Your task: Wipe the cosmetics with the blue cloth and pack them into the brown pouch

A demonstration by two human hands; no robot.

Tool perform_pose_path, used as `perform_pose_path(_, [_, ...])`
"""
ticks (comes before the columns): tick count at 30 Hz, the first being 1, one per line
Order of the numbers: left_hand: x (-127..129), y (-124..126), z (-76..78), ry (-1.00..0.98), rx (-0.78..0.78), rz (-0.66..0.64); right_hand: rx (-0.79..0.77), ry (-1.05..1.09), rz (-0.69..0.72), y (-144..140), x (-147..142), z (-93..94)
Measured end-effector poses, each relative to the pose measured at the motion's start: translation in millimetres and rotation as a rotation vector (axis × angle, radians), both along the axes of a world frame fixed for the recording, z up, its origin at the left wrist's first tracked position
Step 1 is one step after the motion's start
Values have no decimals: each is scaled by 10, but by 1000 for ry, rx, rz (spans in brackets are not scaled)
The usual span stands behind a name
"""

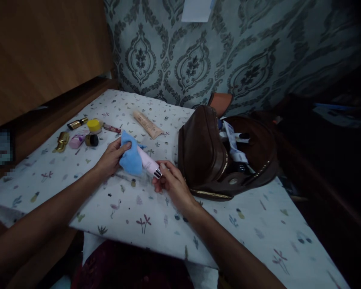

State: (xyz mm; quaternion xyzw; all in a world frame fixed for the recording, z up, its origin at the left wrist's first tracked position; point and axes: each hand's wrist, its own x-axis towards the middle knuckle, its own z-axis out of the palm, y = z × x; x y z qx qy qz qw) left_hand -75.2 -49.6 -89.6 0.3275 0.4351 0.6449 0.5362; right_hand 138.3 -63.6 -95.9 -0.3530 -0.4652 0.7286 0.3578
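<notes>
A: What's nearest?

B: The 2 hands over the printed tablecloth (pixel 144 224). The right hand (pixel 173 185) pinches the silver-capped end of a pink tube (pixel 149 163) between thumb and fingertips; the left hand (pixel 112 157) is closed on a blue cloth (pixel 131 156) wrapped round the tube's other end

A: So the tube sits where?

B: Between both hands, just above the cloth-covered table, left of the open brown bag (pixel 210 160)

A: How would it handle?

B: I'd judge it light and smooth, likely slippery plastic with a soft, squeezable body. The hard cap end looks the safest place to grip; pressing the middle could dent it. The cloth is limp and gives friction

A: Further off?

B: The bag has items poking out. Beyond the left hand lie a peach tube (pixel 147 125), a yellow-lidded jar (pixel 94 125), a small dark jar (pixel 92 139), a pink piece (pixel 77 141), a gold bottle (pixel 61 141) and a gold-and-black stick (pixel 77 123). Behind stands patterned wallpaper (pixel 198 60)
</notes>
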Motion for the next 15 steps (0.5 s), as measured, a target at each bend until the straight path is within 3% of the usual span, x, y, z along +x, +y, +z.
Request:
perform_pose_path(4, [83,-14,34,-65,-26,52,-45,79,48,-40,-63,-23])
perform_pose_path(7, [251,-89,5,-113,-97,-146,2,103,14,-78,-135,-62])
perform_pose_path(10, [432,-204,-54,-113,-120,-382,59,95,-109,-85,-170,-88])
perform_pose_path(12, [505,-267,-82,-117,-86,-468,104,39,-166,-73,-155,-94])
perform_pose_path(15, [513,-311,-70,-126,-74,-534,180,-97,-130,-59,-97,-90])
